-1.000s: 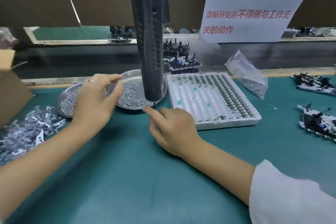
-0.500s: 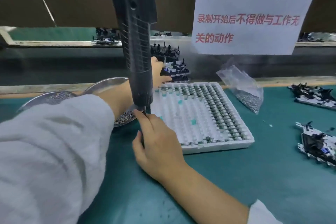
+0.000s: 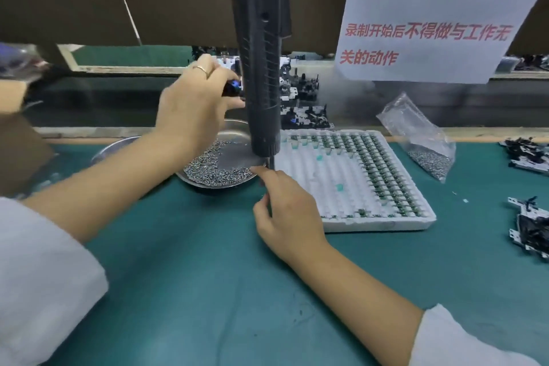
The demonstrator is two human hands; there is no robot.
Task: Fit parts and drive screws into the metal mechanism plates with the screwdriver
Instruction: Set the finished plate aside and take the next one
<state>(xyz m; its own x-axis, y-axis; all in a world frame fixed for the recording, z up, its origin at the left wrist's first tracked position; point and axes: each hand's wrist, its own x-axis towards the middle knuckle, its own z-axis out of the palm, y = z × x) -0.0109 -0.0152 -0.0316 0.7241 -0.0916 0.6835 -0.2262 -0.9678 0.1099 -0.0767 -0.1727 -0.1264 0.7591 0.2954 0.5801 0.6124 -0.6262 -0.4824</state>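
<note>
Screwdriver [image 3: 261, 68] hangs upright over the mat with right hand [image 3: 289, 211] pinching its bit to seat a screw, while left hand [image 3: 193, 110], fingers curled round 1 mechanism plate [image 3: 233, 88], lifts it off the back stack [image 3: 303, 104], screw dish [image 3: 234, 140] beside.

White short sleeves on both arms, thin ring [image 3: 202, 69] on a left-hand finger

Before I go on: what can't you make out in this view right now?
- What the left hand grips: mostly hidden behind the screwdriver.
- Whether a screw sits on the bit: covered by right hand fingertips.
- Second dish: behind the left forearm.
- Plates at right: cut by the edge.
</note>
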